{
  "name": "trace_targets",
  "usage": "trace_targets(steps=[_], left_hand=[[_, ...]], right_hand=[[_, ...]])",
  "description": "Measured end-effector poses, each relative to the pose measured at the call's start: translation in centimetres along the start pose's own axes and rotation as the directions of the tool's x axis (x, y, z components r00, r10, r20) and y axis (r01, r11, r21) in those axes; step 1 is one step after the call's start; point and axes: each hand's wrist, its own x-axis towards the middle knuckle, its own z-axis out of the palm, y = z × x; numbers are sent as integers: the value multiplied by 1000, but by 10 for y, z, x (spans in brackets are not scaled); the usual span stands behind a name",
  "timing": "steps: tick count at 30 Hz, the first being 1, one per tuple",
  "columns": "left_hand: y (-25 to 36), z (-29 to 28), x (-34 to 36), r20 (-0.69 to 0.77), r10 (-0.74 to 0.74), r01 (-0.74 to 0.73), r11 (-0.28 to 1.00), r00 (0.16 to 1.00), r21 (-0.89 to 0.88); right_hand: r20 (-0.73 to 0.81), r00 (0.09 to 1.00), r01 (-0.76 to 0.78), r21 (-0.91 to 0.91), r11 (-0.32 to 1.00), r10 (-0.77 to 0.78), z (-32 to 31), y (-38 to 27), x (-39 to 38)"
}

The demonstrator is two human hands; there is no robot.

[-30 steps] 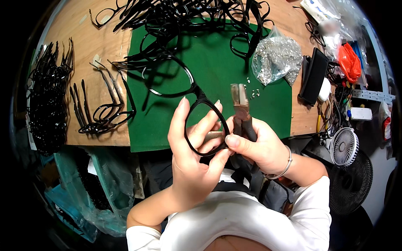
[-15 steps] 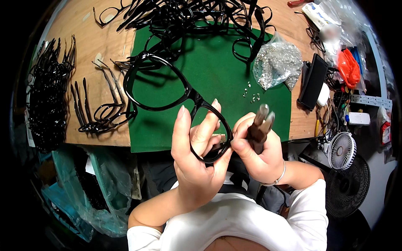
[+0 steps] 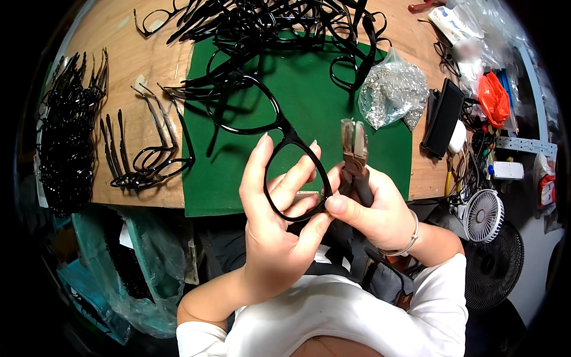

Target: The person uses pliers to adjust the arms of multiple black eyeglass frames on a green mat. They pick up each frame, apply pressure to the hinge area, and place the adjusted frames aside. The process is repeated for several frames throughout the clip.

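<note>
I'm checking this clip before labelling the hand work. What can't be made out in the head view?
- Where the right hand thumb meets the black frame: the fingers hide the frame's corner and any small part there.
- Pliers: handles buried in the right palm; tips look empty.
- Left hand palm: turned away from the camera.
- Foil bag: contents too small to tell.
- Frame pile: cut by the top edge.

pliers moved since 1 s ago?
Yes. The pliers in the right hand dipped right toward the green mat's edge, then came back up, jaws pointing at the bag of silver parts.
</note>
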Motion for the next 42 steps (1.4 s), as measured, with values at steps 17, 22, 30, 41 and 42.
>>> trace_targets(steps=[17, 22, 30, 41, 42], left_hand=[[9, -3, 3, 31, -46, 49, 992, 998, -114], [-1, 1, 3, -49, 52, -48, 996, 997, 71], [-11, 2, 4, -5, 239, -224, 917, 971, 329], [0, -1, 5, 70, -3, 3, 1000, 998, 7], [2, 1, 5, 55, -50, 55, 995, 997, -87]], right_hand=[[0, 1000, -6, 99, 995, 6, -1, -4, 1], [-105, 977, 183, -54, 982, -188, 0, 10, 3], [-53, 898, 363, -470, 805, -436, -2, 17, 5], [70, 990, -128, 50, 991, 124, -8, -3, 9], [105, 984, -152, 62, 986, 145, -8, -8, 8]])
